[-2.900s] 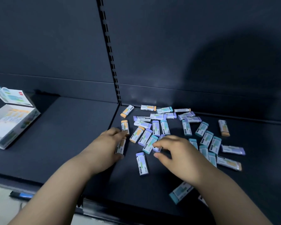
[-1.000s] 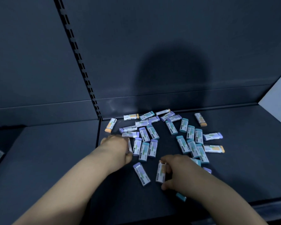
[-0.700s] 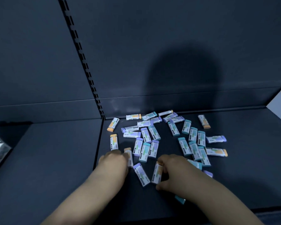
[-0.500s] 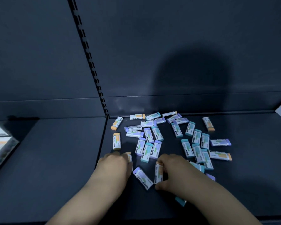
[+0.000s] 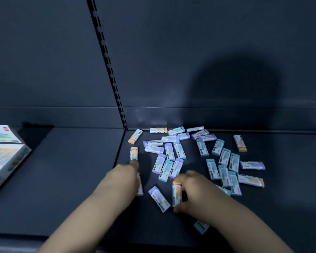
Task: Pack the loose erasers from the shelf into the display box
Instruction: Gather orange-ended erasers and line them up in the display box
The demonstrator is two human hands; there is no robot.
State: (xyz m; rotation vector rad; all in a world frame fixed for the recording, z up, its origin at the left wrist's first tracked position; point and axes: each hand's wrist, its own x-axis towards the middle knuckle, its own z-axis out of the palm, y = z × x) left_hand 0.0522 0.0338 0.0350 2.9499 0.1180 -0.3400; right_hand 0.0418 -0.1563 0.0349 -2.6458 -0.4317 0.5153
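**Left forefinger at the near end of an orange-tipped eraser**

The left hand (image 5: 123, 177) was the nearer one to the orange-tipped eraser (image 5: 134, 154). That eraser lay at 12 o'clock from the hand, with its long axis running 12 to 6 and the orange cap at the far end. One fingertip (image 5: 134, 162) reached its near end, touching it or just short of it. The other fingers were curled, and a pale tucked eraser (image 5: 140, 187) showed along the hand's 3 o'clock edge, apparently kept under them.

The right hand (image 5: 197, 190) pinched a held eraser (image 5: 177, 194) end to end, thumb at 6 and fingers at 12. A purple-tipped eraser (image 5: 159, 199) lay just beside it at 9 o'clock.

Most loose erasers (image 5: 224, 157) were scattered on the shelf (image 5: 71, 170) from 12 to 3 o'clock of the hands. The display box (image 5: 5, 161) sat well apart at 9 o'clock, so it seemed each handful faced a long carry leftward.
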